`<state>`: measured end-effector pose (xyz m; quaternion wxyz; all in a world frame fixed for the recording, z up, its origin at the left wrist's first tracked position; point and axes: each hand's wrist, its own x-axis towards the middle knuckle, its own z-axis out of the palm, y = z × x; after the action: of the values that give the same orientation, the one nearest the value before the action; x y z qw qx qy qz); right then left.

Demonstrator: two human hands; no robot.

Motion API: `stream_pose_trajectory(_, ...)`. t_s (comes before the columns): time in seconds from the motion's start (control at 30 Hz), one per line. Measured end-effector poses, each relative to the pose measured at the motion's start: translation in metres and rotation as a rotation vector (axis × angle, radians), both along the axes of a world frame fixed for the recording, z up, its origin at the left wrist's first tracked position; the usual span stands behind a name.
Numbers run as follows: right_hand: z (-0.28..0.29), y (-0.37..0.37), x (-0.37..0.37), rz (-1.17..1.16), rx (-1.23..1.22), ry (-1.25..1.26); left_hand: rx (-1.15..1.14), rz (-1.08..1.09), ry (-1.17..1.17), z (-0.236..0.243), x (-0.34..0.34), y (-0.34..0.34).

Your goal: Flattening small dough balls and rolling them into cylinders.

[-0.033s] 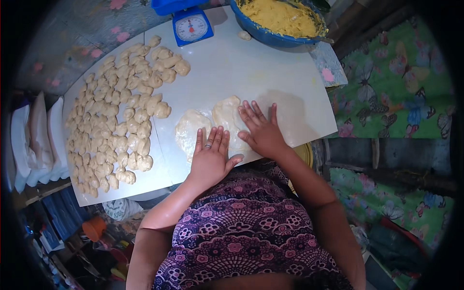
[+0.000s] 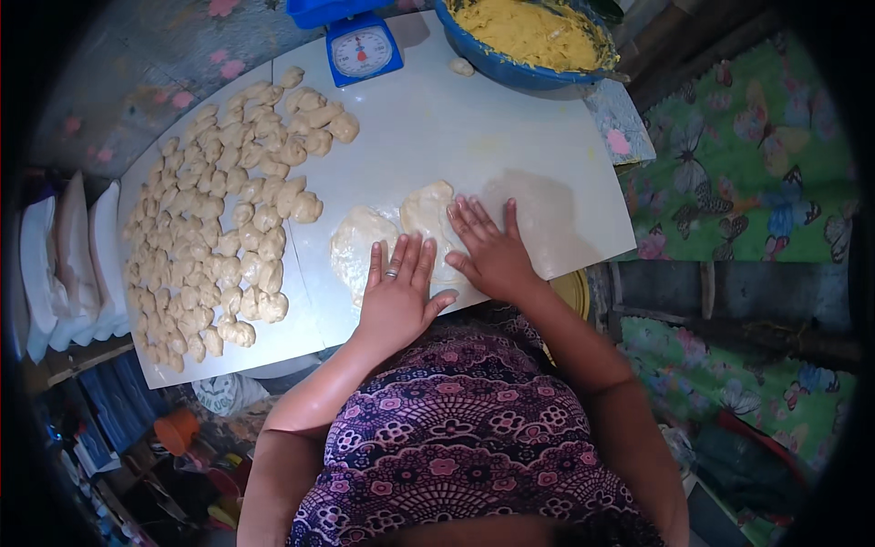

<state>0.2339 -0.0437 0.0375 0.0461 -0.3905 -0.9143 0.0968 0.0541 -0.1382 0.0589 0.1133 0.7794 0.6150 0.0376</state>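
Observation:
Two flattened rounds of pale dough lie side by side at the near edge of the white table (image 2: pixel 510 118). My left hand (image 2: pixel 399 292) rests palm down, fingers stretched out, over the lower right part of the left dough round (image 2: pixel 355 242); a ring shows on one finger. My right hand (image 2: pixel 492 246) lies flat with fingers spread on the right edge of the right dough round (image 2: pixel 427 210). Part of each round is hidden under the hands. Many small lumps of dough (image 2: pixel 219 219) cover the left side of the table.
A blue scale (image 2: pixel 363 50) with a round dial stands at the far edge. To its right is a blue basin (image 2: pixel 529 75) of yellow filling, with one small dough lump (image 2: pixel 461 67) beside it. A butterfly-patterned green cloth (image 2: pixel 729 164) hangs at the right.
My right hand has shifted very slightly toward me along the edge of the right dough round. My left hand has barely moved.

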Motion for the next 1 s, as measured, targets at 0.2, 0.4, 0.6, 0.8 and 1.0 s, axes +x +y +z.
stream_pose_trajectory(0.2,0.022,-0.018,0.010,0.090,-0.030,-0.061,-0.088,-0.073,-0.004,0.004,-0.004,-0.009)
stream_pose_trajectory(0.4,0.014,-0.050,0.041,0.248,-0.181,-0.104,-0.104,-0.252,-0.088,-0.004,-0.018,-0.027)
stream_pose_trajectory(0.6,0.021,-0.048,0.018,0.177,-0.211,-0.041,0.039,-0.037,-0.209,0.000,-0.017,-0.010)
stream_pose_trajectory(0.8,0.018,-0.051,0.035,0.007,-0.115,-0.031,0.029,0.003,-0.261,0.006,-0.021,-0.003)
stream_pose_trajectory(1.0,0.015,-0.050,0.042,0.158,-0.112,-0.039,-0.024,-0.289,-0.268,-0.009,0.001,-0.008)
